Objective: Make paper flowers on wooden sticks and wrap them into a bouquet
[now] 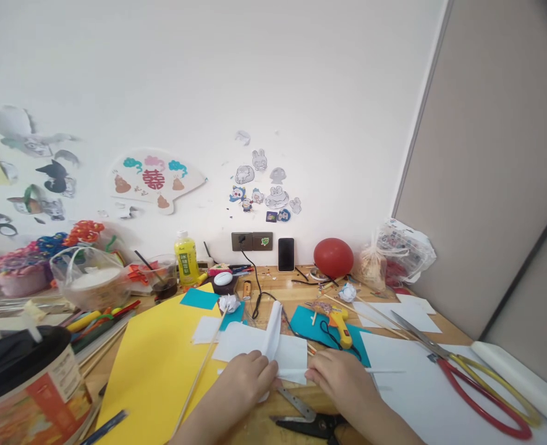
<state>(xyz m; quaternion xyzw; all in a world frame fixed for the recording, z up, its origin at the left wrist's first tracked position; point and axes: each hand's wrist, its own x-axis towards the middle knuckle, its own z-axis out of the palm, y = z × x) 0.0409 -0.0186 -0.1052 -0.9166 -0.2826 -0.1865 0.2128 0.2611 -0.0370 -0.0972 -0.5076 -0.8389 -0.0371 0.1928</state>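
Observation:
A thin white rod (292, 373), perhaps a stick wrapped in paper, runs level between my two hands. My left hand (251, 374) is closed round its left part, and a folded white paper strip (273, 330) stands up beside those fingers. My right hand (342, 374) pinches the rod farther right, where its thin end sticks out past the knuckles. Under the hands lie white paper sheets (236, 340). Just below, near the table edge, are black-handled scissors (317, 423) and a grey metal blade or ruler piece (296, 405). The fingers partly hide what they grip.
Large red-and-yellow-handled scissors (458, 364) lie at right on white paper. A yellow glue gun (340, 324) rests behind my right hand. Left are yellow card (148, 358), a stick with a crumpled paper ball (229, 303) and a black-lidded tub (23, 383). A red balloon (333, 258) sits by the wall.

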